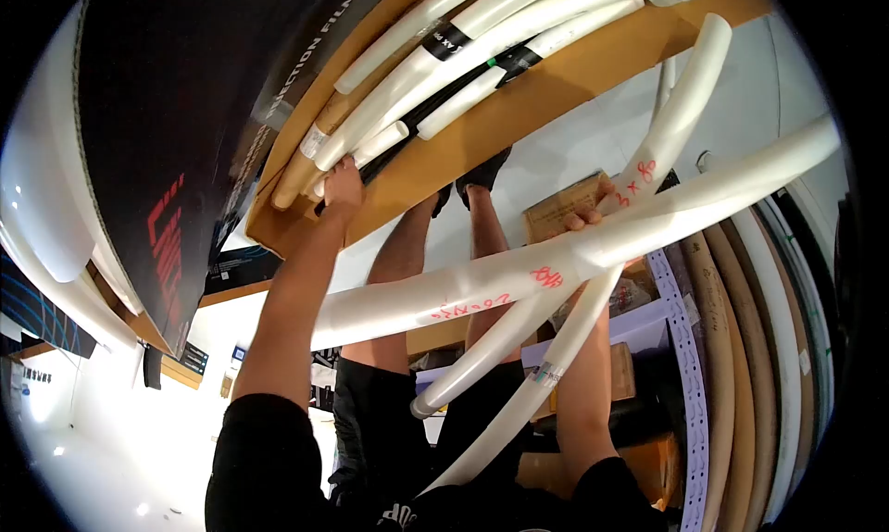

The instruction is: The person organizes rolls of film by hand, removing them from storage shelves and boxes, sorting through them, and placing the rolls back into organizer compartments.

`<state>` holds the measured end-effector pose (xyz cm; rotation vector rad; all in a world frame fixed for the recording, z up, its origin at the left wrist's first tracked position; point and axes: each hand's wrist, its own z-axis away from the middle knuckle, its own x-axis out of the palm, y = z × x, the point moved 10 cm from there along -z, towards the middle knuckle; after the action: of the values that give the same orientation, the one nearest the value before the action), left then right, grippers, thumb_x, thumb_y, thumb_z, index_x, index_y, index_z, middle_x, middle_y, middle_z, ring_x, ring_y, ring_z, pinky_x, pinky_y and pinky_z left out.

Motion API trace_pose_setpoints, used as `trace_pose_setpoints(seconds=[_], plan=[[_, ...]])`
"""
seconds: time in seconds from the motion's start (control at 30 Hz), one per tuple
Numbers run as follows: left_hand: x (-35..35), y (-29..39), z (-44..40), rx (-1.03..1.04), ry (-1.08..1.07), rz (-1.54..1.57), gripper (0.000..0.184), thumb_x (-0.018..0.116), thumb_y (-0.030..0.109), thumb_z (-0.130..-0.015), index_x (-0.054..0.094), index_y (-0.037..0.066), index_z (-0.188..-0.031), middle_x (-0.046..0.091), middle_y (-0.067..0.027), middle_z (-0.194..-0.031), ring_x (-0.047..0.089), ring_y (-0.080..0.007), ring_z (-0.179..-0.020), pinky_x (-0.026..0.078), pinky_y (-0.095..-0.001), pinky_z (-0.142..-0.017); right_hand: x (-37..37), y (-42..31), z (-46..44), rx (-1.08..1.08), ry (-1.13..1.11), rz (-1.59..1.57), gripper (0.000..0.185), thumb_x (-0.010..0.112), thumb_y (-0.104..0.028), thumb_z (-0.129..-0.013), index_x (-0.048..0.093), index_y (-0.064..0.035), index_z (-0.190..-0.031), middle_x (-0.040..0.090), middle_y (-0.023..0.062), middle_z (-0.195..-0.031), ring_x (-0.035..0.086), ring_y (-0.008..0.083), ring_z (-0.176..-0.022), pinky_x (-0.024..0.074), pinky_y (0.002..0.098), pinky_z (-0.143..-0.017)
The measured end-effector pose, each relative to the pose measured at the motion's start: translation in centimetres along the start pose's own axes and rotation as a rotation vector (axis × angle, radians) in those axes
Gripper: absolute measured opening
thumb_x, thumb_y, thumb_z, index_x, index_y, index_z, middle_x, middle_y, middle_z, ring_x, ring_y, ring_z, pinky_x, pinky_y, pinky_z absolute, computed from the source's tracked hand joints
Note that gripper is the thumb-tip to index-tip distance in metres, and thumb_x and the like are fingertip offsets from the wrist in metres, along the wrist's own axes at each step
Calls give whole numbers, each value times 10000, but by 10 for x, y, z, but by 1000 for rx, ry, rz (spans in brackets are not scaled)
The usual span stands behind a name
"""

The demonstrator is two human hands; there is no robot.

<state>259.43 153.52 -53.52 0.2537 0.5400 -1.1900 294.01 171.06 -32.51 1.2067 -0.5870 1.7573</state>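
My left hand (343,185) reaches into a long open cardboard box (556,106), its fingers closed round a thin white roll (380,145) near the box's lower end. More white rolls (491,46), some with black bands, and a brown tube (301,175) lie lengthwise in there. Against my body, my right hand (585,217) grips several long white film rolls. A thick one (444,291) with red handwriting crosses in front of my legs, and thinner ones (667,134) cross behind it. Most of that palm is hidden behind the rolls.
A black carton (176,162) with red lettering stands at left. On the right, brown and white tubes (732,347) stand upright beside a lilac perforated rack (681,375). A small cardboard box (556,208) is near my feet on the pale floor (546,166).
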Motion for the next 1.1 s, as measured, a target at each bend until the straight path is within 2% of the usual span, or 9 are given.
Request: trace_pose_setpoints(seconds=[0.13, 0.27, 0.37, 0.4, 0.67, 0.77, 0.9, 0.97, 1.1], plan=[[13, -13, 4, -74, 290, 185, 725, 725, 203, -688, 372, 7, -1291, 489, -206, -1262, 445, -341, -1197, 400, -461, -978, -7, 5, 4, 40, 96, -46, 785, 753, -415, -738, 306, -210, -1349, 527, 80, -1091, 494, 267, -1092, 334, 582, -1026], [7, -38, 13, -272, 186, 372, 763, 757, 243, -655, 404, 73, -1310, 493, -132, -1297, 405, -310, -1243, 326, -506, -1009, -4, 5, 0, 91, 17, -61, 804, 767, -412, -726, 304, -208, -1350, 529, 90, -1103, 478, 280, -1122, 315, 586, -1027], [43, -85, 14, -438, -11, 612, 661, 756, 285, -672, 506, 244, -1283, 476, -69, -1346, 408, -284, -1259, 294, -535, -988, -8, 5, 3, 89, 25, -36, 832, 770, -436, -713, 296, -208, -1357, 525, 95, -1115, 485, 290, -1125, 326, 594, -1017], [42, -92, 10, -364, 113, 489, 554, 749, 305, -689, 567, 268, -1211, 510, -78, -1292, 445, -284, -1218, 286, -538, -992, -11, 5, 5, 83, 29, -32, 841, 771, -444, -709, 293, -208, -1360, 524, 97, -1119, 487, 293, -1126, 330, 596, -1014], [36, -86, 22, -269, 239, 452, 495, 768, 259, -677, 602, 200, -1139, 585, -74, -1140, 491, -267, -1150, 304, -518, -988, -26, 4, 12, 82, 41, 1, 893, 777, -481, -689, 277, -198, -1373, 514, 112, -1145, 500, 317, -1134, 351, 613, -994], [28, -81, 21, -220, 242, 530, 429, 767, 225, -679, 605, 167, -1072, 645, -82, -1010, 572, -275, -1021, 402, -449, -915, -16, 8, 6, 71, 4, -21, 881, 770, -475, -700, 280, -171, -1366, 516, 121, -1146, 498, 322, -1140, 348, 615, -997], [10, -73, 36, -104, 272, 733, 318, 741, 133, -682, 573, 111, -951, 658, -99, -803, 618, -256, -717, 488, -325, -653, -9, 2, 3, 61, -68, 32, 874, 745, -500, -713, 279, -126, -1351, 535, 140, -1153, 495, 328, -1147, 340, 602, -1012], [24, -71, 48, -118, -8, 765, 339, 767, 110, -652, 552, 88, -913, 635, -80, -779, 589, -182, -705, 476, -314, -653, -9, 1, 1, 43, -55, 40, 863, 726, -525, -718, 291, -119, -1342, 545, 145, -1161, 500, 325, -1140, 346, 577, -1014], [-17, -50, 98, -34, -129, 1137, 391, 795, 67, -624, 529, 41, -910, 613, -71, -816, 565, -154, -703, 469, -298, -619, 3, 4, -7, 56, -88, 65, 912, 700, -536, -729, 268, -91, -1397, 535, 140, -1193, 497, 330, -1140, 367, 553, -986]])
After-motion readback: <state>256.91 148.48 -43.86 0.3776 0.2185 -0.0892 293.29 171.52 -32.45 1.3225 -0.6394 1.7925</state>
